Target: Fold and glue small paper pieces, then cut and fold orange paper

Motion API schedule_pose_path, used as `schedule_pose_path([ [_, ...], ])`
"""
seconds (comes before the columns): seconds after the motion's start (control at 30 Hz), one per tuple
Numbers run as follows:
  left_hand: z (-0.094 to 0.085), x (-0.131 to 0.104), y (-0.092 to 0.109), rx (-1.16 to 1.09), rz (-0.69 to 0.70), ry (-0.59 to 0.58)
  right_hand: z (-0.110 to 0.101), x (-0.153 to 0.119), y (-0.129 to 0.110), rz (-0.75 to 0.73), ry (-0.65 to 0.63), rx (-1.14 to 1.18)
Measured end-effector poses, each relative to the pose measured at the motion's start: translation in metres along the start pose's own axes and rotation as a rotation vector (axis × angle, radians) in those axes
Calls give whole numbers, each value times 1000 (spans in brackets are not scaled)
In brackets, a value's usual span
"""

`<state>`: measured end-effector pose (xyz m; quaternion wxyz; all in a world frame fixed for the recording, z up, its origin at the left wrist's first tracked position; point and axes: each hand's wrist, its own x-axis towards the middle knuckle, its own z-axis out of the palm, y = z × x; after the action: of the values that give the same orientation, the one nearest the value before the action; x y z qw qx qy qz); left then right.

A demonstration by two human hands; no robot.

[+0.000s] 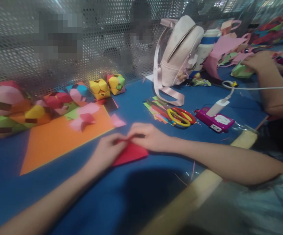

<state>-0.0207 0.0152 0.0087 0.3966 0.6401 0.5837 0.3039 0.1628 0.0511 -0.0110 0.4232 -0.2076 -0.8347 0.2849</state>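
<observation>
A red sheet of paper (131,153) lies on the blue table, partly covered by both my hands. My left hand (109,147) grips its left side, with the fingers curled at the far edge. From the right, my right hand (147,137) pinches the same far edge, close against the left fingertips. Some blur hides the exact finger placement and any crease between them. Just beyond the hands sits a small pink paper piece (117,120). To the left is a large orange sheet (68,137) with pink and green folded pieces (84,120) on its far part.
Folded paper balls (99,88) line the back left by a perforated metal screen (94,39). Scissors (180,117) rest on paper strips, beside a purple power strip (214,119) with a white cable. A pale backpack (180,52) stands behind. Another person's arm (271,81) is at right.
</observation>
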Motion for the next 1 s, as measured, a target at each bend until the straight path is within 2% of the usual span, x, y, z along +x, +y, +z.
schedule_pose_path([
  [0.23, -5, 1, -7, -187, -47, -107, -6, -5, 8, -150, -40, -36],
  [0.47, -5, 0, -7, -232, -72, -120, -13, -5, 4, -170, -116, -97],
  [0.8, -8, 2, -15, -332, -59, -166, -14, -6, 5, -222, -132, -184],
  [1.0, -6, 0, -6, -145, -20, -128, -13, -7, 4, -222, -150, -193],
])
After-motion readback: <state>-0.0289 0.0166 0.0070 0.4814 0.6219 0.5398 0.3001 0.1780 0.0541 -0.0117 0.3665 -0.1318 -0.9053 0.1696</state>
